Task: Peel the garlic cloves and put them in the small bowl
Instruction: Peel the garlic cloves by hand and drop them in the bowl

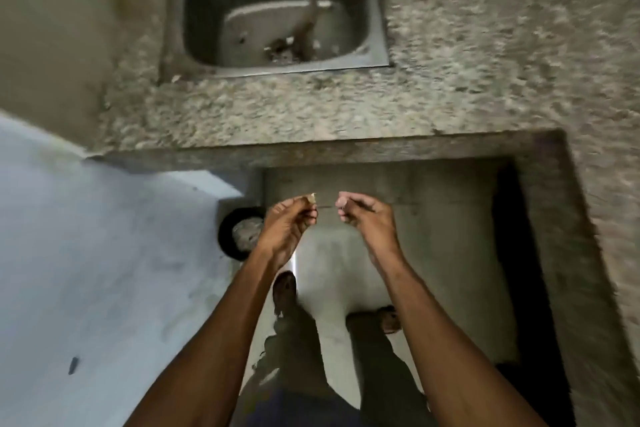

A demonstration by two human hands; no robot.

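Apparently blurred, left hand [289,222] pinching garlic clove [312,198], orientation unclear

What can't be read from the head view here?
- Left hand: pale scrap at fingertips, too small to identify.
- Right hand: grip contents hidden by curled fingers.
- Black round container: partly behind left hand.
- Sink: debris blurred.
- Small bowl: not in view.

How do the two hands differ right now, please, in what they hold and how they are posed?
The left hand pinches a small pale piece, probably a garlic clove, at its fingertips; the right hand is also pinched, but whatever it holds is too small to tell. The left hand sits in front of a dark round bin; the right hand is over bare floor. Both are raised at about the same height below the counter.
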